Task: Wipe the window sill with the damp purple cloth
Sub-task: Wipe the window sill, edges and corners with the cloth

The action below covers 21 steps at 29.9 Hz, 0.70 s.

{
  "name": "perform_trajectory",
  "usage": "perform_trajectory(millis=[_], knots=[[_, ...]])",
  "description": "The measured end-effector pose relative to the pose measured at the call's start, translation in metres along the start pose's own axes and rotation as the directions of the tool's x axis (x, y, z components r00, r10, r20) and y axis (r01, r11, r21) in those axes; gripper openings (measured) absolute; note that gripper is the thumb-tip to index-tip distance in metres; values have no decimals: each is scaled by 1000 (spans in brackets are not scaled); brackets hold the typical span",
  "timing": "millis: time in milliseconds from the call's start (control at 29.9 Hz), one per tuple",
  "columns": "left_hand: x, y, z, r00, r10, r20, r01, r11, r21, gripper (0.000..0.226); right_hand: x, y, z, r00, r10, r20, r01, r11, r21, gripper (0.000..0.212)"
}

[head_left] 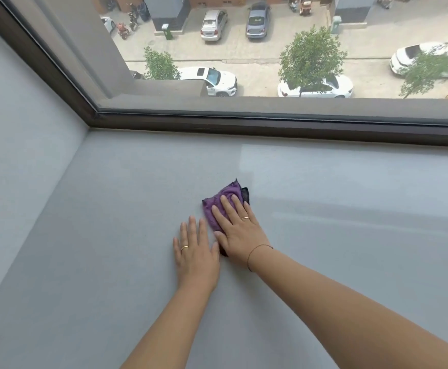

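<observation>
My right fingers [228, 206] lie straight and close together, pressed flat on top of the purple cloth [224, 194]. None of them curls round it or pinches it. The palm of the right hand [240, 233] covers the cloth's near end, so only the far folds show past the fingertips. My left fingers [192, 226] are also straight and a little spread. The left hand [195, 251] rests empty on the bare window sill [111, 209] just beside the cloth, its thumb close to my right thumb. The cloth looks folded into a small pad with a dark edge peeking out on the right. I judge it soft, light and limp, and being damp it should cling a little to the smooth sill, so flat downward pressure should drive it better than a grip. To lift or refold it, I would take a free far corner. It sits about midway between the sill's near edge and the dark window frame [270, 126], well right of the corner at the side wall [18, 129]. A glossy sheen [350, 217] to the right of it looks to me like wiped ground, and the duller stretch toward the left corner appears unwiped.
</observation>
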<state>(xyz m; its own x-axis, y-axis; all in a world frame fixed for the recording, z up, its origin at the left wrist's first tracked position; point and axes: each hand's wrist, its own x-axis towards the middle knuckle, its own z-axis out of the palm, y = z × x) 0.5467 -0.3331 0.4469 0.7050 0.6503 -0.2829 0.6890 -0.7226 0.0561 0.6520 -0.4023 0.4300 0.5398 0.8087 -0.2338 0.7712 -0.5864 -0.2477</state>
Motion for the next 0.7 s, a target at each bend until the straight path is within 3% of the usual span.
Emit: perform_trajectory(millis=[100,234,334,401,468,568,635,701], knots=[[-7,-2,3,1000,6,15,-6,999,-43,63,-8,38,-8,999,9,-42,-11,999,-43,58],[-19,-6,6,998,47,32,-45,997,-61,63,-34,94,-18,923,373,-98,-374,927,5,58],[-24,-12,9,998,59,28,-56,996,-69,62,-37,78,-15,842,532,-92,-527,847,77,60],[-29,-15,12,998,64,-1,-64,996,-66,60,-40,39,-4,877,470,-96,-464,882,83,62],[-35,-18,12,997,67,-45,-69,996,-48,58,-48,-3,11,953,294,-76,-289,955,62,62],[-45,-26,12,996,77,-49,-78,997,-18,57,-65,-30,24,995,100,-17,-100,995,-2,60],[-51,-35,13,995,90,-38,-90,996,-7,58,-71,-15,21,998,60,-33,-61,998,-32,58],[-56,-46,15,995,102,-18,-102,995,-4,59,-79,13,15,986,147,-75,-150,988,-36,58]])
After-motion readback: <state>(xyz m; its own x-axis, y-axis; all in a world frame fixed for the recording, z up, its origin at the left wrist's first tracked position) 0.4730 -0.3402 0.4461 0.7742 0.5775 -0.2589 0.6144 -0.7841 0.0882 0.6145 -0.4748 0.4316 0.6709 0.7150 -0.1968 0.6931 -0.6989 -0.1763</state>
